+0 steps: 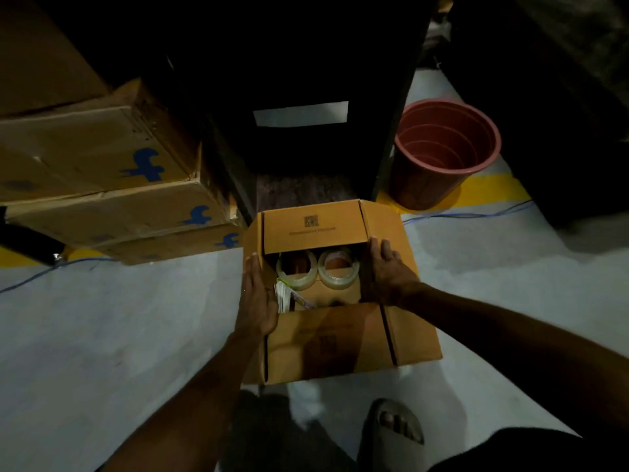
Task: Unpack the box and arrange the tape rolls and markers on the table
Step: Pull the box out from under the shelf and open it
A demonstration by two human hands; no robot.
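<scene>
1. Sat on the pale floor [102, 335] in front of a dark shelving unit [299, 80]: a small cardboard box [340, 338], all four flaps folded outward, top open.
2. Held inside, side by side against the far wall: two clear tape rolls [296, 269] and [338, 269], lying with their cores facing up and touching or nearly touching each other.
3. Tucked along the left inner wall: a slim packet [289, 296], possibly the markers, too dim to name for certain.
4. Pressed flat against the box's left side: the left hand [257, 301], fingers straight and close together, clamped on nothing.
5. Rested on the right rim and flap: the right hand [386, 270], fingers slightly spread, draped over the edge; no firm grasp visible.
6. Judged light and stiff: the tape rolls, smooth-sided and somewhat slippery, best taken by hooking fingers through the core or pinching across the outer rim.
7. Judged light but flexible: the box itself, thin card likely to bow if squeezed, better gripped low on opposite walls than by the flaps.
8. Stood to the right, well apart from the box: an empty reddish plastic bucket [442, 151].
9. Stacked to the left: larger closed cartons [102, 185] with blue logos.
10. Not seen anywhere in view: the table named for arranging.
</scene>
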